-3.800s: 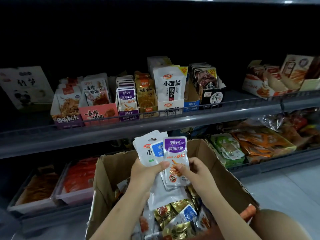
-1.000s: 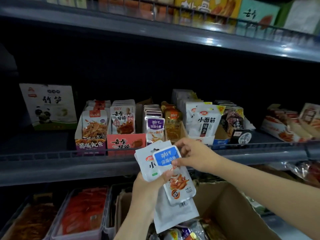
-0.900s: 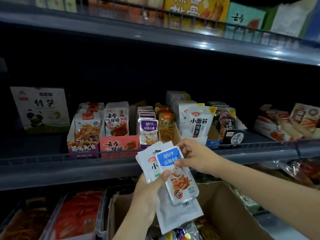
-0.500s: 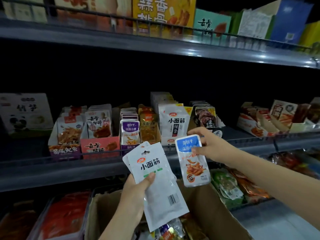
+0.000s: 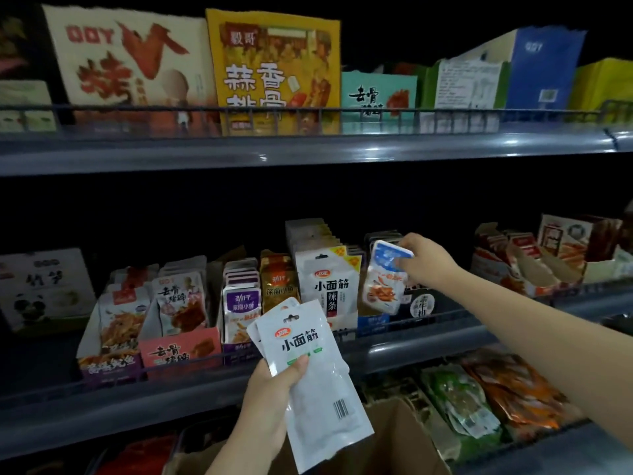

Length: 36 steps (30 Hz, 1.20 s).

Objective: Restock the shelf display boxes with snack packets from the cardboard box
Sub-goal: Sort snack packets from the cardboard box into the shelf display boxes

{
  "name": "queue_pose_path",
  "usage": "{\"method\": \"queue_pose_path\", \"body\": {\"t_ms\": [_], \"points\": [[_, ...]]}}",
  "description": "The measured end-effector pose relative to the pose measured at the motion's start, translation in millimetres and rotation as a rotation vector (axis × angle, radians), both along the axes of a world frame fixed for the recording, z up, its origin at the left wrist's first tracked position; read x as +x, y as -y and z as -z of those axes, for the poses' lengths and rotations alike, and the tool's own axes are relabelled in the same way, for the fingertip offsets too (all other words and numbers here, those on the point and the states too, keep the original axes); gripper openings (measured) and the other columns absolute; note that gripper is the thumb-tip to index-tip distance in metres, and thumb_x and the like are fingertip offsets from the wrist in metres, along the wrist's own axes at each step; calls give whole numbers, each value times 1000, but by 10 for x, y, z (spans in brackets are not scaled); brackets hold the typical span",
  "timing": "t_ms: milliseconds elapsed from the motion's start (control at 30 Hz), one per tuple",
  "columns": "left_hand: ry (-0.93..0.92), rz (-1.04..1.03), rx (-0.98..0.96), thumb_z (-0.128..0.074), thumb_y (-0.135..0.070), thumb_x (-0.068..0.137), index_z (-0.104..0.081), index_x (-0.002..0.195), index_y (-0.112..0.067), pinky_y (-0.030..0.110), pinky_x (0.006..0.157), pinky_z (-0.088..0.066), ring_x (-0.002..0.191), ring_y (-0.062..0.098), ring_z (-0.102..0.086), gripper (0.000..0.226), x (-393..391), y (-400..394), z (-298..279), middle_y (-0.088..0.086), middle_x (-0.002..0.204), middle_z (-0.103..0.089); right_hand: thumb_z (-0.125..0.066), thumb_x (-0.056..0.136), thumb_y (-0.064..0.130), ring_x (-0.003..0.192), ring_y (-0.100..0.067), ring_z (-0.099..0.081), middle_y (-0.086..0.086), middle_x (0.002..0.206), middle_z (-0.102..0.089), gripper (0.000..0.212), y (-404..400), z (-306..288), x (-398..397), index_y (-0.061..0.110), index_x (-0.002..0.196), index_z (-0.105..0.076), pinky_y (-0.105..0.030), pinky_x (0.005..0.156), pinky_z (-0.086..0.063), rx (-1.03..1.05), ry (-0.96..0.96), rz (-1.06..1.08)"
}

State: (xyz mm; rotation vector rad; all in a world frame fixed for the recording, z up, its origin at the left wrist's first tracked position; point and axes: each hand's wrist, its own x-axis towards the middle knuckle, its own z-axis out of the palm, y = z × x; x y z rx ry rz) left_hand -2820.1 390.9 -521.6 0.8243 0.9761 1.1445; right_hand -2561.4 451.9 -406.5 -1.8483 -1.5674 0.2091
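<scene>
My right hand (image 5: 426,260) pinches a small blue-topped fish snack packet (image 5: 385,279) by its top edge, holding it over the blue display box (image 5: 373,320) on the middle shelf, just right of the white gluten-strip packets (image 5: 325,286). My left hand (image 5: 270,402) grips two or three white snack packets (image 5: 311,378) low in front of the shelf rail, thumb across the front one. The cardboard box (image 5: 394,440) shows only its brown rim at the bottom of the view.
Along the middle shelf stand display boxes: purple fish packets (image 5: 241,303), gold packets (image 5: 279,282), a pink box (image 5: 181,347), a dark box (image 5: 423,305). A metal rail (image 5: 394,347) fronts the shelf. Large snack bags fill the upper shelf (image 5: 308,149); green and orange packs lie lower right.
My right hand has carried the blue-topped packet up and to the right, from beside the left hand's stack to over the blue display box. The left hand still holds the white packets.
</scene>
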Motion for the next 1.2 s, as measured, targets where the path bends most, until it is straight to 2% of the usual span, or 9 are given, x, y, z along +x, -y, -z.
{"method": "queue_pose_path", "body": {"t_ms": [100, 200, 300, 400, 567, 700, 933, 1100, 1200], "points": [[-22, -36, 19, -66, -2, 87, -65, 110, -11, 44, 74, -55, 93, 33, -69, 25, 154, -182, -139, 11, 100, -74, -61, 92, 19, 75, -14, -60, -4, 96, -65, 8, -282, -9, -1, 22, 94, -54, -27, 58, -52, 49, 79, -37], [-50, -90, 73, -67, -3, 87, -66, 108, -12, 46, 82, -55, 95, 31, -69, 23, 295, -389, -264, 10, 103, -74, -63, 90, 23, 72, -7, -54, 0, 98, -66, 1, -540, -14, 38, 22, 91, -63, -18, 51, -40, 19, 135, -44], [-105, -139, 151, -69, -7, 87, -67, 104, -17, 44, 83, -55, 94, 27, -69, 19, 394, -585, -377, 5, 101, -74, -66, 88, 31, 85, -12, -62, 4, 98, -67, 15, -745, -8, 86, 25, 101, -70, -29, 68, -53, -79, 185, -73], [-196, -204, 243, -69, -10, 88, -66, 107, -20, 45, 86, -55, 95, 23, -69, 22, 468, -751, -474, -1, 103, -73, -65, 86, 37, 99, -17, -61, 4, 112, -66, 23, -915, 22, 134, 32, 108, -70, -35, 82, -55, -107, 335, -108], [-252, -295, 319, -70, -11, 87, -65, 101, -22, 44, 86, -55, 92, 23, -69, 18, 607, -949, -549, 0, 101, -72, -64, 86, 44, 129, -30, -30, -3, 128, -44, 27, -1112, 94, 229, 33, 111, -67, -39, 104, -27, -100, 559, -110], [-236, -321, 307, -68, -7, 88, -56, 88, -28, 40, 80, -54, 86, 20, -66, 24, 712, -1021, -525, -2, 94, -68, -65, 84, 46, 123, -26, -29, 0, 127, -41, 28, -1178, 174, 279, 32, 108, -69, -37, 102, -24, -64, 637, -143], [-207, -325, 300, -66, -4, 89, -54, 85, -27, 37, 76, -53, 82, 18, -65, 26, 760, -1043, -523, -3, 90, -67, -65, 85, 41, 124, -27, -30, -3, 133, -39, 29, -1316, 235, 193, 29, 112, -69, -35, 100, -26, 13, 755, -102], [-176, -304, 298, -65, -2, 89, -55, 85, -28, 32, 71, -52, 82, 18, -64, 28, 751, -1034, -538, -3, 90, -67, -64, 88, 38, 132, -29, -25, -6, 144, -32, 35, -1449, 234, 142, 29, 122, -64, -37, 109, -22, -65, 740, -72], [-174, -304, 283, -67, -4, 89, -55, 86, -27, 31, 68, -51, 83, 18, -65, 26, 734, -1054, -525, -3, 90, -68, -64, 88, 35, 132, -29, -27, -6, 143, -35, 32, -1494, 263, 154, 29, 119, -65, -35, 108, -23, -23, 699, -77]]}}
